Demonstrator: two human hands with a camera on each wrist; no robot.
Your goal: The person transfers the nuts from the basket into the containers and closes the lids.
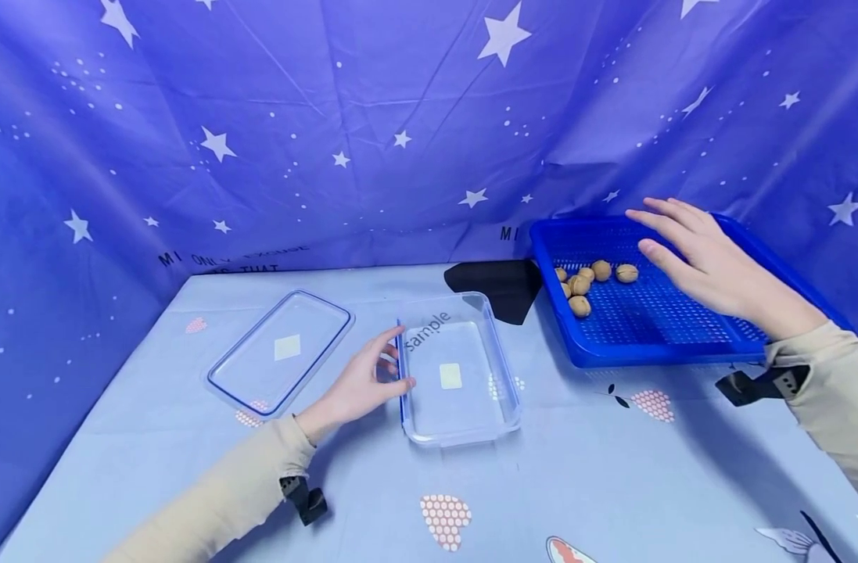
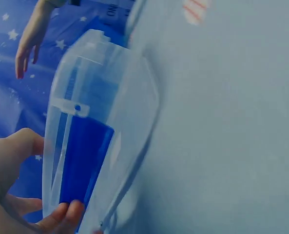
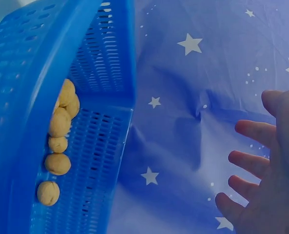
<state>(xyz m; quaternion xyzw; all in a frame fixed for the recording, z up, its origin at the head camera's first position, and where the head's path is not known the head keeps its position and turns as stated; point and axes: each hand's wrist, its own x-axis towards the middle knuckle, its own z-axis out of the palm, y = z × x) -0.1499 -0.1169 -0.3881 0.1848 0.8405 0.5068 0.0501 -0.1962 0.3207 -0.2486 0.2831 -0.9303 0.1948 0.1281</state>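
Note:
My left hand (image 1: 361, 379) grips the left side of a clear plastic food container (image 1: 464, 435), thumb at the rim and fingers against the blue latch flap (image 2: 86, 153). A pale square label (image 1: 450, 376) shows on the container's floor, and the word "sample" overlies its back left part. Over the blue perforated basket (image 1: 557, 313) hovers my right hand (image 1: 713, 262), fingers spread and holding nothing. Several walnuts (image 1: 579, 285) lie inside along the basket's left side; the right wrist view shows these walnuts (image 3: 60, 122) below and apart from the fingers.
Left of the container, a clear lid (image 1: 267, 379) with a blue seal lies flat on the patterned tablecloth (image 1: 372, 500). A black patch (image 1: 502, 285) sits between container and basket at the table's back edge. Behind everything hangs a blue star-printed curtain (image 1: 372, 102).

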